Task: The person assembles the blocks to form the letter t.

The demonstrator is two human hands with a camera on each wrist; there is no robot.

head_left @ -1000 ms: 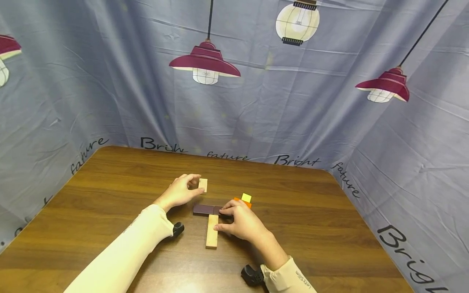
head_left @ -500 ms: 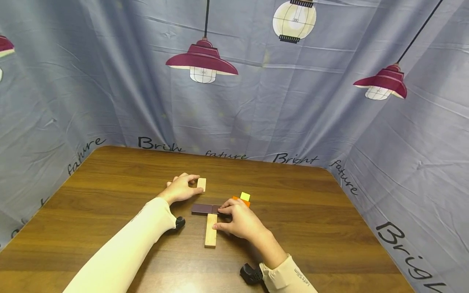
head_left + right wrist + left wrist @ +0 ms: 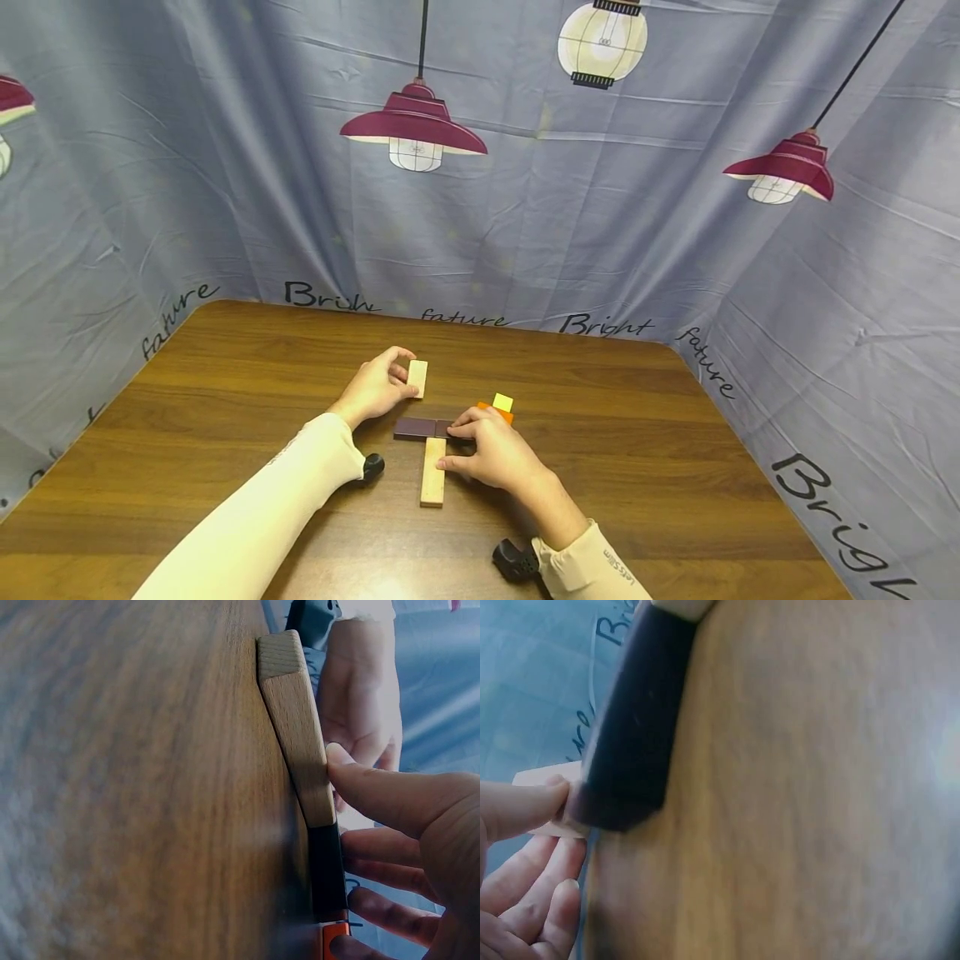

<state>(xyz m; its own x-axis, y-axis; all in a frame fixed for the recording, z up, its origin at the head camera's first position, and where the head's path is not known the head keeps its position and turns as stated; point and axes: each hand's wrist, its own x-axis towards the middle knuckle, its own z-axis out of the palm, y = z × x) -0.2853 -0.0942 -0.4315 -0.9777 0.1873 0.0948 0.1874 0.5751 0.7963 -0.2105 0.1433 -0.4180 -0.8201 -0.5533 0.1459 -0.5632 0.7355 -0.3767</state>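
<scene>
A person's left hand [image 3: 377, 387] pinched a small pale wooden block [image 3: 417, 379] between thumb and fingers beyond the row of blocks; whether it touched the brown wood-grain table [image 3: 615, 467] could not be told. The right hand [image 3: 492, 448], fingers loosely bent and spread, laid its thumb against the long pale wooden block [image 3: 432, 472] and reached its fingers over the dark purple rectangular block [image 3: 443, 428] and toward the flat orange block [image 3: 507, 417]. The step in hand appeared to be positioning one block while steadying the others; a next move would likely have called for a firm left pinch and a light right touch. Just left lay a second dark purple rectangular block [image 3: 414, 428]; a yellow square block [image 3: 503, 402] sat at the orange one's far edge. The right hand partly covered the row, leaving little room there. Behind hung a blue-grey printed curtain [image 3: 525, 233].
</scene>
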